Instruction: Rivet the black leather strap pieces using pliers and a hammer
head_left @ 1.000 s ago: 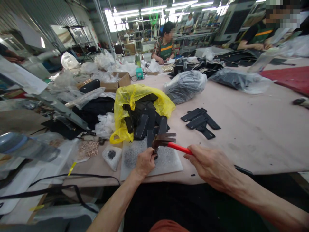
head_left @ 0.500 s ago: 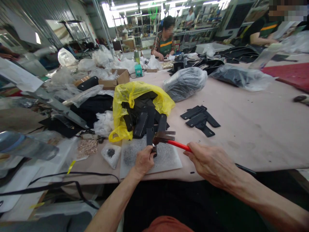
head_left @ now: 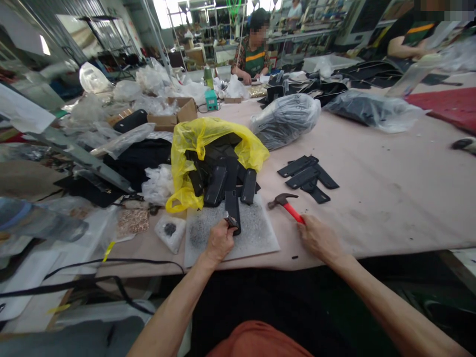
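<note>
My right hand (head_left: 320, 239) is closed round the red handle of a claw hammer (head_left: 292, 210), whose dark head points left, just past the right edge of a white board (head_left: 262, 235). Over the board, my left hand (head_left: 219, 241) grips a short metal punch (head_left: 231, 220), tilted, close to the lower end of a black strap piece (head_left: 232, 201). That piece lies on the board, its upper part among other black pieces. These spill from the mouth of a yellow plastic bag (head_left: 186, 134) behind the board.
Several finished-looking black pieces (head_left: 308, 172) lie stacked to the right. A clear bag of dark goods (head_left: 288, 121) stands behind. At left are a white block with a dark centre (head_left: 170, 231), small metal rings (head_left: 133, 220) and a water bottle (head_left: 40, 220). A co-worker (head_left: 255, 54) sits across the table.
My right hand has drawn the hammer away from the punch, to the right and lower. The punch in my left hand now leans over, and the strap piece's end shows.
</note>
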Demonstrator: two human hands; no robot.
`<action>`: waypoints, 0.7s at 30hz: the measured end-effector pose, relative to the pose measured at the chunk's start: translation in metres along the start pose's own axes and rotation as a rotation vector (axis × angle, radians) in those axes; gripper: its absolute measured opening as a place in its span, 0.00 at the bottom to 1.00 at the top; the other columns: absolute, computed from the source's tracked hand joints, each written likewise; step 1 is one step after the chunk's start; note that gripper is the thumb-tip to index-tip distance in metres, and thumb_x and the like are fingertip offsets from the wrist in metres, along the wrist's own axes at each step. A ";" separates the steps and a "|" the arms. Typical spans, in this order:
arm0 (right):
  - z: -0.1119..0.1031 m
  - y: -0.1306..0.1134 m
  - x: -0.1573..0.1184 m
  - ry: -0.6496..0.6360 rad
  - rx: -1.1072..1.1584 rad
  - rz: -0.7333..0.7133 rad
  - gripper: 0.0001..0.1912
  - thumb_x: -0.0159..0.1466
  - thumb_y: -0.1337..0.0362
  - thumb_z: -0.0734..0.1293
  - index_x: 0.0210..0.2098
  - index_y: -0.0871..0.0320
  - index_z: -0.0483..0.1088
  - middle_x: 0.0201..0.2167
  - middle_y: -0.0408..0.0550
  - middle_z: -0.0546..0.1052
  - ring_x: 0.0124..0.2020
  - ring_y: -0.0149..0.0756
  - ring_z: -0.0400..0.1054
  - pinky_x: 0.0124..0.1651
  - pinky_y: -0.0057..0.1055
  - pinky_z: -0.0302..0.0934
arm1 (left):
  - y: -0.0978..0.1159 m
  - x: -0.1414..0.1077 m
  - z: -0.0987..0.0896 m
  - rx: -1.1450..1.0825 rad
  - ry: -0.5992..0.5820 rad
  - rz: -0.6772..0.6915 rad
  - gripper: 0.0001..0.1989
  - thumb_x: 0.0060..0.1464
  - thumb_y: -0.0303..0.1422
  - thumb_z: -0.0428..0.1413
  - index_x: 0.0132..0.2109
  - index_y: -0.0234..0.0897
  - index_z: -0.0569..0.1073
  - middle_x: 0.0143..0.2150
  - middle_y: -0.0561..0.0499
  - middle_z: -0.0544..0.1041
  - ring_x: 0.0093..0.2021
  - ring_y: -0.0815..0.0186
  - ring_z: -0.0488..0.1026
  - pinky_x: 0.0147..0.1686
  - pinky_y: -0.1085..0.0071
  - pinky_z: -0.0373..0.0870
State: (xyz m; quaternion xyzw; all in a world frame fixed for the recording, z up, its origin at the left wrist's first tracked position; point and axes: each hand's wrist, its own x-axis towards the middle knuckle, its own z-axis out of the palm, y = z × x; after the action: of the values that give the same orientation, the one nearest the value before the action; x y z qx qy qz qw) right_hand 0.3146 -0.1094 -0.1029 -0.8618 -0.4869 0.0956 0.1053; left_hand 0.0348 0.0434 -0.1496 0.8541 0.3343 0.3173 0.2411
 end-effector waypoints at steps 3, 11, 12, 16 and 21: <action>0.005 -0.029 -0.003 0.178 0.029 -0.234 0.15 0.66 0.65 0.60 0.51 0.60 0.69 0.50 0.60 0.72 0.48 0.49 0.66 0.47 0.43 0.59 | 0.000 0.001 -0.001 -0.012 -0.004 0.002 0.13 0.57 0.24 0.52 0.47 0.38 0.73 0.44 0.47 0.80 0.46 0.60 0.78 0.47 0.63 0.77; 0.037 -0.133 -0.011 0.089 0.279 -0.441 0.12 0.64 0.66 0.65 0.48 0.54 0.73 0.48 0.51 0.73 0.50 0.45 0.62 0.51 0.42 0.54 | 0.006 0.004 -0.005 0.005 0.053 -0.052 0.10 0.59 0.25 0.51 0.43 0.36 0.76 0.42 0.46 0.81 0.43 0.59 0.79 0.44 0.64 0.78; 0.041 -0.136 -0.012 0.097 0.268 -0.431 0.12 0.64 0.66 0.66 0.47 0.54 0.73 0.48 0.51 0.73 0.50 0.46 0.62 0.51 0.42 0.53 | 0.007 0.004 -0.004 0.011 0.050 -0.055 0.10 0.59 0.25 0.51 0.43 0.36 0.76 0.42 0.46 0.81 0.42 0.59 0.79 0.44 0.64 0.78; 0.050 -0.135 -0.013 0.110 0.259 -0.416 0.13 0.63 0.66 0.67 0.48 0.53 0.74 0.48 0.49 0.72 0.50 0.44 0.61 0.52 0.42 0.50 | 0.008 0.004 -0.001 0.003 0.057 -0.120 0.11 0.58 0.27 0.50 0.42 0.36 0.76 0.42 0.45 0.81 0.43 0.59 0.79 0.45 0.64 0.76; 0.047 -0.134 -0.009 0.068 0.232 -0.395 0.12 0.63 0.65 0.67 0.46 0.51 0.75 0.48 0.48 0.73 0.49 0.44 0.61 0.51 0.41 0.50 | 0.008 0.010 -0.005 -0.084 0.176 -0.379 0.10 0.58 0.32 0.51 0.41 0.35 0.77 0.38 0.44 0.81 0.41 0.57 0.79 0.44 0.63 0.75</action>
State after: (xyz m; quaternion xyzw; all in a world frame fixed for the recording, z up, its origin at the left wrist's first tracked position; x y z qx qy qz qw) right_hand 0.1877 -0.0456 -0.1107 -0.7345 -0.6281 0.0994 0.2369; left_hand 0.0406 0.0462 -0.1374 0.7341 0.4951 0.3534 0.3017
